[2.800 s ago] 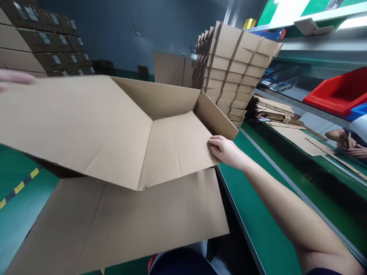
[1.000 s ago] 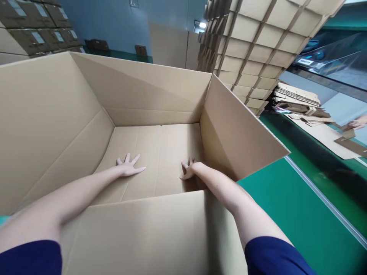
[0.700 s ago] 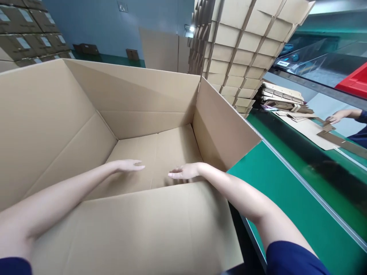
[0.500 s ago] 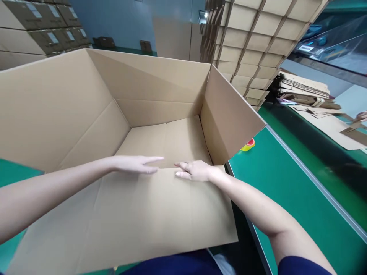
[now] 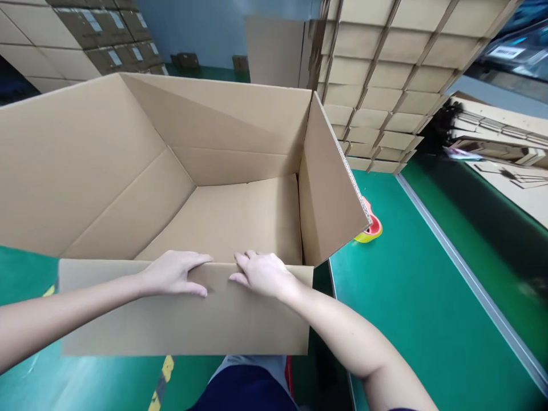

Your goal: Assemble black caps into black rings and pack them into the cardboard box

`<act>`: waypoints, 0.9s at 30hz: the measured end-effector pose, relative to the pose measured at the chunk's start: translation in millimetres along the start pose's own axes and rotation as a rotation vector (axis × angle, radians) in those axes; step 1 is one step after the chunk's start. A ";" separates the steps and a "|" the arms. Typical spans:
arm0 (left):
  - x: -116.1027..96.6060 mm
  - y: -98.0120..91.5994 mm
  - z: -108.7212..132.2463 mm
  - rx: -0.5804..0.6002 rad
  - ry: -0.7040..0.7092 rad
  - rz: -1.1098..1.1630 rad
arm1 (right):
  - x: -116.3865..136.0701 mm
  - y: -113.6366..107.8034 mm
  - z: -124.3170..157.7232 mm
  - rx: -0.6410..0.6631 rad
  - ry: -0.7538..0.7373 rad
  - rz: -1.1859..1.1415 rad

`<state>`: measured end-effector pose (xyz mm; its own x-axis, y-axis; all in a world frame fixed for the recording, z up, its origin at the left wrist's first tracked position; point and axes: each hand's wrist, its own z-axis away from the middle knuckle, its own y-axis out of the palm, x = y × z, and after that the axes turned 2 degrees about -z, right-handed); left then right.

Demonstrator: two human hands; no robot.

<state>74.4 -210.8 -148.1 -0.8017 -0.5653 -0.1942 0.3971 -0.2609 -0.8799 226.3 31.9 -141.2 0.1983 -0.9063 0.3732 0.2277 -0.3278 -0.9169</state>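
Note:
A large open cardboard box (image 5: 240, 220) spreads across the middle, its inside bare. The near flap (image 5: 192, 328) hangs outward and down from the front edge. My left hand (image 5: 175, 274) lies over that edge, fingers stretched along it and the thumb spread apart on the flap. Just to its right, my right hand (image 5: 261, 275) rests on the same edge. Its fingers reach over toward the inside, with its thumb apart on the outer face. The right flap (image 5: 334, 182) stands up and leans outward.
Rolls of yellow and red tape (image 5: 370, 228) lie on the green surface (image 5: 398, 285) at right, partly behind the right flap. Stacked cartons (image 5: 372, 74) rise behind. Flat cardboard pieces (image 5: 514, 182) lie at far right. More boxes (image 5: 115, 34) stand at upper left.
The near flap has swung down and now looks shorter. Both hands have shifted left and lower, onto its folded edge. My view has turned slightly, showing more of the tape.

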 end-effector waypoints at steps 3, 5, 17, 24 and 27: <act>4.4 1.3 -2.6 0.045 0.028 0.030 | -4.4 -0.8 -1.6 -0.004 -0.018 -0.042; 2.1 -2.0 -2.2 0.082 0.047 0.065 | -5.1 -3.3 -2.5 0.023 -0.006 -0.094; -5.2 -25.1 -51.5 0.308 -0.197 0.446 | -18.9 -41.4 -22.8 0.390 0.332 -0.451; 38.7 -3.9 -116.6 0.316 -0.239 0.369 | -69.5 -21.3 -100.4 0.268 0.897 -0.201; 66.7 3.9 -127.1 0.268 -0.384 0.333 | -91.3 -2.7 -125.3 0.189 1.093 -0.142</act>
<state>-34.3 -150.1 -219.6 -0.4144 -0.8814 -0.2266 0.7397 -0.1812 -0.6481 88.1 82.1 -190.6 -0.7646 -0.6415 0.0622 0.3416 -0.4853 -0.8049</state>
